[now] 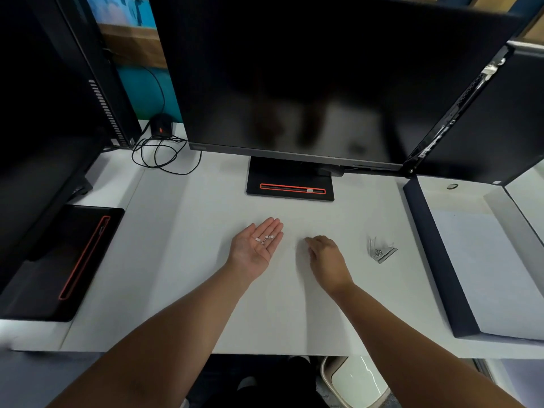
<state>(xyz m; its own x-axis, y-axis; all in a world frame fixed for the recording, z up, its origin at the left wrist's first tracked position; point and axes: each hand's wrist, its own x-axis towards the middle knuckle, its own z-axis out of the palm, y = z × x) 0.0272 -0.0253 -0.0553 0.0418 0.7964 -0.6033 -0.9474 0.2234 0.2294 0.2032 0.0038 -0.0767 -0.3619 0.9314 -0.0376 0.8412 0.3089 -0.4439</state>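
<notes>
Several tiny white pieces (pixel 265 239) lie on the left hand (pixel 254 249), which is palm up with fingers straight over the desk (pixel 191 260); they are too small to identify. The right hand (pixel 325 259) curls knuckles-up beside it with its fingertips hidden, perhaps pinching something; I cannot tell.

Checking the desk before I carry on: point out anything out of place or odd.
Nothing looks damaged or spilled. Loose parts stand out: tiny white pieces lie in the open left hand, a clear packet of screws lies on the desk right of the right hand, and a black cable sits tangled back left.
</notes>
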